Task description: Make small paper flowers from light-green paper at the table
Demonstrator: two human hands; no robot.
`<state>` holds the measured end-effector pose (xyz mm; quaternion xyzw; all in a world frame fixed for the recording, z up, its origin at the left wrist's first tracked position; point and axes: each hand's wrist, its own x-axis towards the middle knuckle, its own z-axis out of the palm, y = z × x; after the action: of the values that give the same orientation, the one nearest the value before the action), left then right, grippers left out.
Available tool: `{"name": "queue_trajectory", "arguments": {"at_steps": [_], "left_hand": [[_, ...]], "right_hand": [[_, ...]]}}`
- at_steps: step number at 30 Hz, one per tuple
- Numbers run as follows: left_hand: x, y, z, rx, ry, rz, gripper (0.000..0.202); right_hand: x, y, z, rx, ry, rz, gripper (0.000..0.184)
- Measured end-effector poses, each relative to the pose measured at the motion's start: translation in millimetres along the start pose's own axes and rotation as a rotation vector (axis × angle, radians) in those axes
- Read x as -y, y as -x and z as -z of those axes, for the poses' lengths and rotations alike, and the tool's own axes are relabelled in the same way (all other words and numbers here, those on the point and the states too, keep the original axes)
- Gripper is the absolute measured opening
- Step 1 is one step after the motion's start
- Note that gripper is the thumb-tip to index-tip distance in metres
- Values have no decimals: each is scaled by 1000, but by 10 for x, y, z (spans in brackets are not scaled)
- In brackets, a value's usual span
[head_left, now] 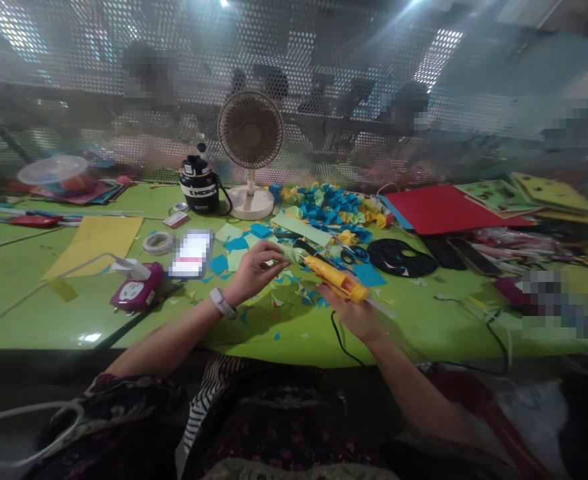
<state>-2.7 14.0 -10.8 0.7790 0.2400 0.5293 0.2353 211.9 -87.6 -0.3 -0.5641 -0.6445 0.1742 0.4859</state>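
In my right hand (pixel 351 313) is a yellow hot glue gun (pixel 337 277), its nozzle pointing left and a clear glue stick coming out of its back end. My left hand (pixel 259 267), with a pale band on the wrist, pinches a small light green piece of paper (pixel 292 254) right by the nozzle. Whether the nozzle touches the paper I cannot tell. Cut blue paper (pixel 219 265) and light green squares lie around my hands. Behind them is a heap of crumpled blue, green and yellow paper pieces (pixel 331 203). Scissors with blue handles (pixel 355 255) lie beyond the glue gun.
A small fan (pixel 251 130) and a black bottle (pixel 199 187) stand at the back. To the left are a tape roll (pixel 157 243), a phone (pixel 191 253) and a purple power adapter (pixel 137 288). A black palette (pixel 401 258) and red sheet (pixel 454 208) lie right; a black cable (pixel 341 340) hangs in front.
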Motion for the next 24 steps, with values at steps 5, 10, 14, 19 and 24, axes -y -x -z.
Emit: {"name": "queue_trajectory", "arguments": {"at_steps": [5, 10, 14, 19, 24], "left_hand": [[47, 18, -14, 79, 4, 40, 20], [67, 26, -11, 80, 17, 90, 21], [70, 25, -2, 75, 28, 124, 22], [89, 26, 14, 87, 33, 168, 22], [98, 28, 22, 82, 21, 171, 23]], "right_hand": [[-103, -42, 167, -199, -24, 10, 29], [-581, -334, 715, -375, 270, -91, 36], [-1096, -584, 1208, -400, 704, -272, 29], [-1550, -698, 1463, -257, 943, -360, 31], [-1773, -690, 1431, -155, 910, -405, 40]]}}
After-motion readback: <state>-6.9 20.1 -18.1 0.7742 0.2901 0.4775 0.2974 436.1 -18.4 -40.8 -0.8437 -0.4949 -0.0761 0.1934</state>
